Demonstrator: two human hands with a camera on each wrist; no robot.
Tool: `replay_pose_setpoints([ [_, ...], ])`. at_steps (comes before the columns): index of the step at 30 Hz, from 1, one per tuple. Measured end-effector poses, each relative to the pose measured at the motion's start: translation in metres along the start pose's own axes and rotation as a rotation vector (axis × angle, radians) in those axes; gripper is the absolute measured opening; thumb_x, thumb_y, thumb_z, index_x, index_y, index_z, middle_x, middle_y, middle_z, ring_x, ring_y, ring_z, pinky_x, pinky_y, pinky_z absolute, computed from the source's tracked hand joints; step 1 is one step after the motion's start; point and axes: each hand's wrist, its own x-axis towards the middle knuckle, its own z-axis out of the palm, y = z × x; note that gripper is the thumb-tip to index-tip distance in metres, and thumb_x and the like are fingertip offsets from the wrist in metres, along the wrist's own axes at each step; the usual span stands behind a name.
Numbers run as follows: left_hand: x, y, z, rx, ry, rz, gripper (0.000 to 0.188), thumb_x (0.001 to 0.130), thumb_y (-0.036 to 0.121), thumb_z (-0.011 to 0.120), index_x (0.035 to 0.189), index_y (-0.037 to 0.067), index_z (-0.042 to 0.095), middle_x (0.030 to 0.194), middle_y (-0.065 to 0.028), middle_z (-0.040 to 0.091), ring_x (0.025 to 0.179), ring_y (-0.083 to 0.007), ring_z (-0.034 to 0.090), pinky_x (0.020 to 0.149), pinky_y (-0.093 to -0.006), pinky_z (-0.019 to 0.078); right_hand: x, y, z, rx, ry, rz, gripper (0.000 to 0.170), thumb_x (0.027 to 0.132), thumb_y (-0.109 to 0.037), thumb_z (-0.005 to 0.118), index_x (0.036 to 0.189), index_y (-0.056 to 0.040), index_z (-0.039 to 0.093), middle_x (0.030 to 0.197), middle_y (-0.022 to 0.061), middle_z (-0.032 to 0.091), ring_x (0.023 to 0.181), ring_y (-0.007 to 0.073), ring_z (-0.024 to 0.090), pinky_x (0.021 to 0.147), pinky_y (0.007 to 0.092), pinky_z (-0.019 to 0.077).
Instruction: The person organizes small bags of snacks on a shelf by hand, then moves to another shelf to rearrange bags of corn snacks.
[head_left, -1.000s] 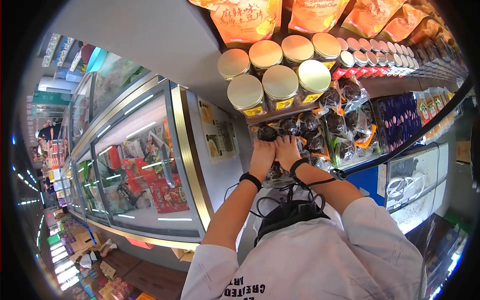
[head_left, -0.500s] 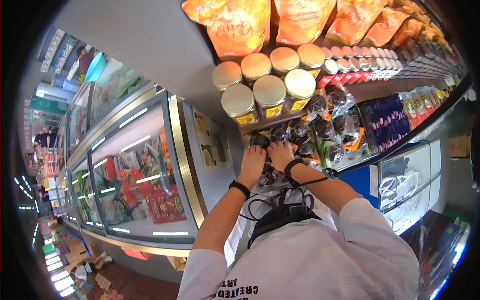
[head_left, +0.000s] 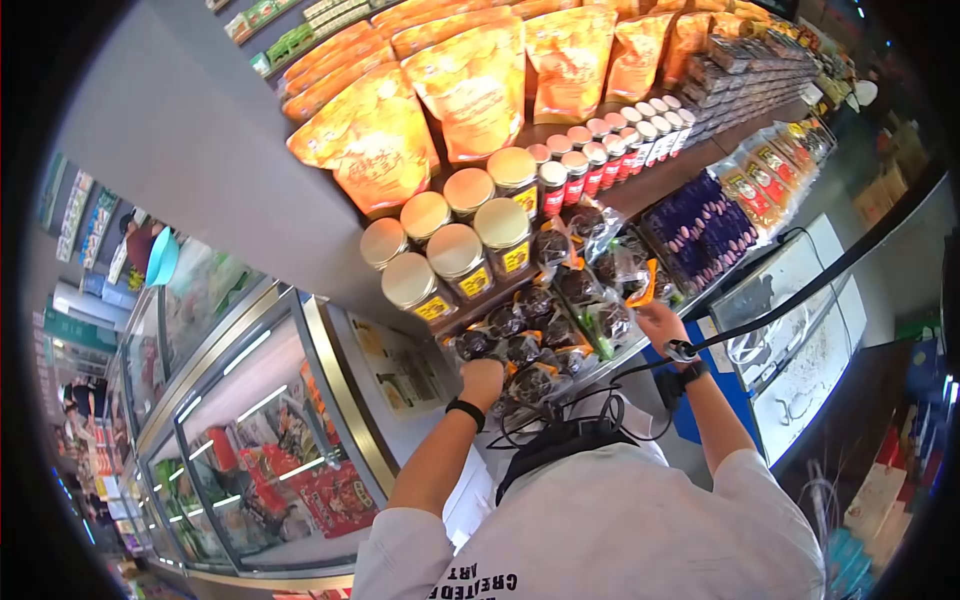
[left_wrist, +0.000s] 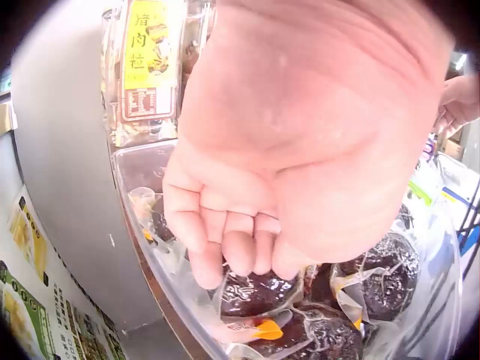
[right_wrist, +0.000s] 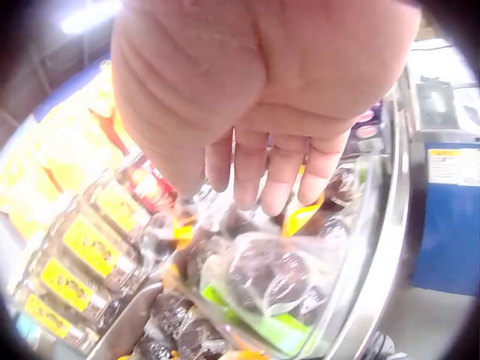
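Observation:
In the head view my left hand is at the near left of a clear bin of dark round packaged foods. The left wrist view shows its fingers loosely bent, fingertips right at a shiny dark pack; nothing shows in its grip. My right hand is at the neighbouring bin on the right, which holds similar dark packs in clear wrappers with orange and green parts. From the right wrist, its fingers look extended and slightly spread above those packs, holding nothing visible.
Jars with gold lids stand behind the bins, with orange snack bags at the back. Purple packets lie farther right. A glass-topped freezer is on the left. Black cables hang by my waist.
My right hand has left the spot beside my left hand and moved right to the neighbouring bin. My left hand stays at the left bin. The head view has shifted, showing more shelf.

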Motion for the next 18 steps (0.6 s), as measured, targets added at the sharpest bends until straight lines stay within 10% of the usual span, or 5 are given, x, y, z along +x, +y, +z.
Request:
replay_pose_setpoints([
  [9, -0.005, 0.025, 0.042, 0.31, 0.305, -0.178, 0.016, 0.08, 0.015, 0.052, 0.074, 0.008, 0.065, 0.076, -0.0107, 0.064, 0.073, -0.0264, 0.064, 0.061, -0.0376, 0.0452, -0.033, 0.071, -0.067, -0.013, 0.208, 0.264, 0.02, 0.082, -0.014, 0.065, 0.095, 0.0003, 0.064, 0.085, 0.0123, 0.066, 0.082, 0.02, 0.064, 0.074, 0.031, 0.0499],
  [14, -0.006, 0.023, 0.045, 0.248, 0.308, -0.194, 0.015, 0.08, 0.014, 0.052, 0.075, 0.008, 0.065, 0.076, -0.0101, 0.063, 0.07, -0.0259, 0.063, 0.061, -0.0403, 0.0457, 0.025, 0.092, -0.062, -0.028, 0.113, 0.107, 0.028, 0.082, -0.026, 0.064, 0.091, 0.0009, 0.064, 0.071, 0.0058, 0.062, 0.064, 0.012, 0.058, 0.058, 0.0273, 0.0476],
  [18, -0.034, 0.023, 0.017, -0.053, 0.241, -0.163, 0.013, 0.082, 0.014, 0.054, 0.081, 0.006, 0.063, 0.081, -0.0138, 0.062, 0.077, -0.032, 0.061, 0.066, -0.0459, 0.0452, 0.076, 0.102, -0.051, 0.159, -0.152, 0.409, 0.038, 0.085, -0.034, 0.06, 0.093, 0.0025, 0.061, 0.078, 0.0096, 0.061, 0.061, 0.0196, 0.059, 0.052, 0.029, 0.0478],
])
